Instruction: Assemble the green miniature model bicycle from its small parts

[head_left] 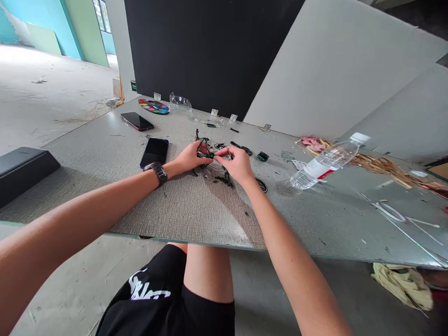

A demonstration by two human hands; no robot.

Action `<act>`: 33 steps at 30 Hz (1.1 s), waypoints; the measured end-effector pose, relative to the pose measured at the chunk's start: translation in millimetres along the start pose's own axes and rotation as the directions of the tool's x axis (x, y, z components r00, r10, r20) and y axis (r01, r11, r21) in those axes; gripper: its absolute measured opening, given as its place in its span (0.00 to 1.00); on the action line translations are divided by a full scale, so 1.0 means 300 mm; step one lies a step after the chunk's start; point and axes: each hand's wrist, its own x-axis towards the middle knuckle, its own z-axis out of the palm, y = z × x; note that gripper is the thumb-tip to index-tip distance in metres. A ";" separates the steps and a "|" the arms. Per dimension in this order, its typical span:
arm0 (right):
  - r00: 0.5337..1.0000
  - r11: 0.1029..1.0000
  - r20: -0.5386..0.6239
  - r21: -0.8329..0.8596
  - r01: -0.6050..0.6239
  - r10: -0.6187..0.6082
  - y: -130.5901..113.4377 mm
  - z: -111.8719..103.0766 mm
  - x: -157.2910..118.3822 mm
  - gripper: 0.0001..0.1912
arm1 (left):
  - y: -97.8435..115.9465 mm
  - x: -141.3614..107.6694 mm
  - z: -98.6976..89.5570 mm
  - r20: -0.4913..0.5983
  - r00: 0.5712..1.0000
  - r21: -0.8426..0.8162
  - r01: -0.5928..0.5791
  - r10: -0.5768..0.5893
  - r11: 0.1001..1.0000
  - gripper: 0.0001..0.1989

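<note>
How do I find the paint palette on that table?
Find the grey table, then the lower left corner of the big black board behind it. In front of that corner, between a dark phone and some clear plastic, lies the flat, rounded paint palette. Its many bright colours set it apart from both neighbours.

"What sort of place is this?"

"A room that looks unfinished or under renovation: bare concrete floor strewn with debris, and a loose green panel leaning at far left."

"Anything else?"

"Large boards stand behind the bench, and wood shavings litter its right side."
</note>
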 end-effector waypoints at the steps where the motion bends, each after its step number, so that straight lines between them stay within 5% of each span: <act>1: 1.000 1.000 0.000 -0.001 0.002 -0.002 0.003 0.004 0.000 0.06 | -0.002 0.000 0.000 -0.001 1.000 0.007 0.001 -0.001 1.000 0.21; 33: 0.999 0.999 0.028 -0.005 -0.037 0.037 0.007 0.019 -0.004 0.04 | -0.014 0.001 -0.001 0.013 1.000 0.066 -0.025 0.024 0.998 0.21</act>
